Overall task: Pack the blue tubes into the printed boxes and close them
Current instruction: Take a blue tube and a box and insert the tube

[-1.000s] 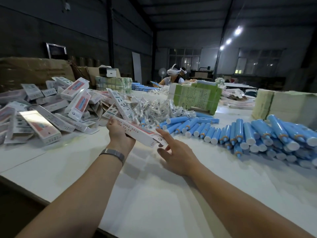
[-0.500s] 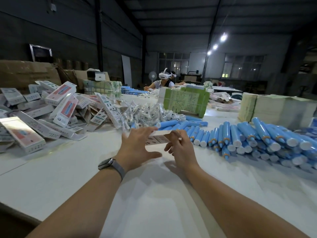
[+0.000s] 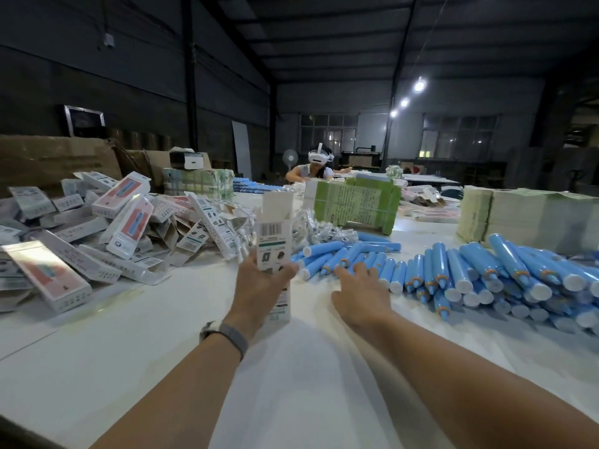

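Note:
My left hand (image 3: pixel 259 283) grips a printed box (image 3: pixel 271 236) and holds it upright above the white table (image 3: pixel 162 351), its top flap standing open and a barcode facing me. My right hand (image 3: pixel 358 291) stretches flat over the near end of the pile of blue tubes (image 3: pixel 453 273), its fingertips at the closest tubes; it holds nothing. The blue tubes have white caps and lie in a long heap across the right of the table. A heap of printed boxes (image 3: pixel 123 228) lies at the left.
Clear plastic-wrapped small parts (image 3: pixel 317 228) lie behind the box. Green bundled stacks (image 3: pixel 356 202) and pale paper stacks (image 3: pixel 518 215) stand at the back right. Cardboard cartons (image 3: pixel 48 160) line the left wall. A person with a white headset (image 3: pixel 319 163) sits at the far end.
My left hand has turned the box from lying flat between both hands to standing upright. My right hand has let go of it and moved right to the blue tubes.

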`<state>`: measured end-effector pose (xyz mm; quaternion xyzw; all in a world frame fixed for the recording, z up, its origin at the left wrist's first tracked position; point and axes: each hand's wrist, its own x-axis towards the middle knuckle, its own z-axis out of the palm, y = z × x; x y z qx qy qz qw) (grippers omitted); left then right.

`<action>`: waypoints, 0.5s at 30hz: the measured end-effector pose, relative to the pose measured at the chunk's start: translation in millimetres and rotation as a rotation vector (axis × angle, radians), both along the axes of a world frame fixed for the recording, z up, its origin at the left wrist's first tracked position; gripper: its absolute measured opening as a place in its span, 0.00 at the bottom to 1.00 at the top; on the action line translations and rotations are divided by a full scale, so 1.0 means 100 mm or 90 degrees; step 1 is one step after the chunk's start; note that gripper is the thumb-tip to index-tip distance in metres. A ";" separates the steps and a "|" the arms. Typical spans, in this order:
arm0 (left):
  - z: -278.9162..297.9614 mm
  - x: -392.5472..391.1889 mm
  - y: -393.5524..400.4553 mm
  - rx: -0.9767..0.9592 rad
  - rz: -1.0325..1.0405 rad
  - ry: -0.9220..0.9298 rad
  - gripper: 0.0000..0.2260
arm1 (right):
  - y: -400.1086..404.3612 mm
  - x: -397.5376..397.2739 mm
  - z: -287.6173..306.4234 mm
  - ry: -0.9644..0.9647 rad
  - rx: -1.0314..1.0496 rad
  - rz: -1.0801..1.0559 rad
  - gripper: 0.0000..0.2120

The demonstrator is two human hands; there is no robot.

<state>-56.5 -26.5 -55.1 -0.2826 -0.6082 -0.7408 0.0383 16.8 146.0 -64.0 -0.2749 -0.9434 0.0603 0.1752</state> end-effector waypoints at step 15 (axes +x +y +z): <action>-0.01 -0.07 -0.01 0.001 -0.086 0.004 0.10 | 0.16 -0.24 0.17 -0.145 0.137 0.003 0.16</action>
